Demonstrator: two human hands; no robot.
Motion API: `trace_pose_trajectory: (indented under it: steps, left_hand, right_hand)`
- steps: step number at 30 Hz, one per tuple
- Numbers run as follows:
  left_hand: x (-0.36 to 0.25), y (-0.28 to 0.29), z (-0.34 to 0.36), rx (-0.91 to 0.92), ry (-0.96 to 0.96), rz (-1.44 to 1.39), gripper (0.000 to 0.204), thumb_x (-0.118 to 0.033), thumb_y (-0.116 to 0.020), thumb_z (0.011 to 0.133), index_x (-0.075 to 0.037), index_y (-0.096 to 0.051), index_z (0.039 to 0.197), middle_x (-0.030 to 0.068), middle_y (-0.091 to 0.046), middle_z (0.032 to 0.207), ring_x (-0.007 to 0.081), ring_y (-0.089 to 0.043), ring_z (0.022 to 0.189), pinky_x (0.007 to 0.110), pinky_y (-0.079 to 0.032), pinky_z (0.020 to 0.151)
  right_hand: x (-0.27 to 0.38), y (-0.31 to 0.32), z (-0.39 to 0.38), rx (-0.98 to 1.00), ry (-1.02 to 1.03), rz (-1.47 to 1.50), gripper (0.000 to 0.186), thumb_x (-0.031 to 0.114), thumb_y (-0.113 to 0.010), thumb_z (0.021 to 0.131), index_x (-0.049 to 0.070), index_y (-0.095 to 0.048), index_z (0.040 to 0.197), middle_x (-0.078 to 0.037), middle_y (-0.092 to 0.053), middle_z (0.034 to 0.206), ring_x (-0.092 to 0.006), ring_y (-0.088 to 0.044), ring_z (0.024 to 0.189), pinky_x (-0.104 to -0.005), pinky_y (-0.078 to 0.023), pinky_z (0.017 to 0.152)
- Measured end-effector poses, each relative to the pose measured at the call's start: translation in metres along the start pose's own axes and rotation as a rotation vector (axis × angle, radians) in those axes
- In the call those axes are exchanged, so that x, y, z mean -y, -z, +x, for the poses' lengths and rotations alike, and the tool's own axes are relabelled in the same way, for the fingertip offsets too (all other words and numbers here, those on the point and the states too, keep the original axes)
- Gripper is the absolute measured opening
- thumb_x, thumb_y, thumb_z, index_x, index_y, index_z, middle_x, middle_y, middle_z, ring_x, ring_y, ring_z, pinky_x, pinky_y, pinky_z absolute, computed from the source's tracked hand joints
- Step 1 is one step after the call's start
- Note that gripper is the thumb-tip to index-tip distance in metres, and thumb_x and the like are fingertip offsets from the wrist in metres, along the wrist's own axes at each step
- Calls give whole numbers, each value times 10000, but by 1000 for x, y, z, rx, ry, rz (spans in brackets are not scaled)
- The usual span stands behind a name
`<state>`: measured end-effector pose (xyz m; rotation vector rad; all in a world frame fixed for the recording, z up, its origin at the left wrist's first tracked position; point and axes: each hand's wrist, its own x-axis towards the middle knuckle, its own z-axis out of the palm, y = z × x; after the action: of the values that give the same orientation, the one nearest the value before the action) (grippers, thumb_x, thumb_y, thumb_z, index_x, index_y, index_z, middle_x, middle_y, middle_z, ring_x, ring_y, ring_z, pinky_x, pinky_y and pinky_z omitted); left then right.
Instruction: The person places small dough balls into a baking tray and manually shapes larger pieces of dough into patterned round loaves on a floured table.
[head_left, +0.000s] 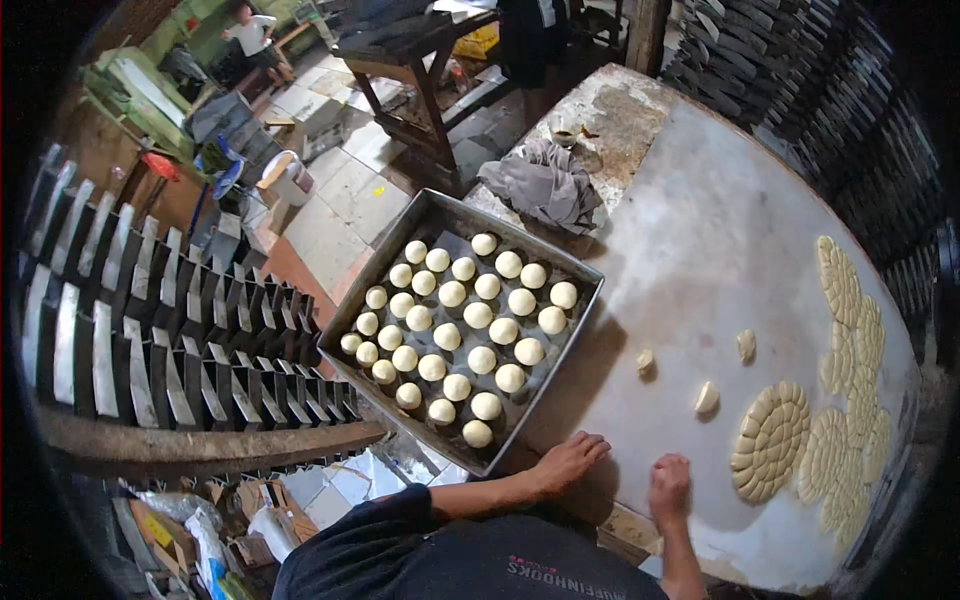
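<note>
My left hand (pixel 570 462) is low over the table beside the tray's right corner, fingers bent but apart, its palm hidden. To its right, my right hand (pixel 670 488) has its fingers curled, hiding whatever may be under them. A deep metal tray (pixel 545 398) holds several rows of pale dough balls (pixel 477 315). Small dough pieces (pixel 706 398) sit on the pale work surface (pixel 690 250) above my hands. At the right lie a flattened round of segmented dough (pixel 770 442) and several similar clusters of cut dough (pixel 842 315).
A grey cloth (pixel 540 180) lies at the table's far end. Slatted metal racks (pixel 170 310) flank me. A dark wooden table (pixel 410 70), white bucket (pixel 292 180) and two other people (pixel 530 45) are farther back. Bags and cardboard (pixel 180 530) lie lower left.
</note>
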<state>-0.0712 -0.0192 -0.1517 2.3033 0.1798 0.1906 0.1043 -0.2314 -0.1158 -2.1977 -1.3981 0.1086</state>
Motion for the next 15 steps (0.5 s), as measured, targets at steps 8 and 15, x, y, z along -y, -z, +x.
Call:
trace_pose_trajectory:
  steps: [8,15]
  left_hand:
    - [122,307,78,-350,323,128,299,20,-597,845,-37,-603,1139,188,-610,1062,380,-606,976,457,-499,830]
    - [292,382,73,-286,421,359,673,-36,-681,793,51,-456,1421,261,-571,1262,450,-559,1174,476,-463,1044]
  right_hand:
    - [20,38,86,45,-934,418,266,189,-539,999,-20,-702,1020,-86,-655,892,-141,-632,797,-330,-584,700]
    - [246,-62,378,-45,92,426,328,131,-703,880,5,-635,1175,-180,-664,1110,-345,-666,1028,-415,-534,896]
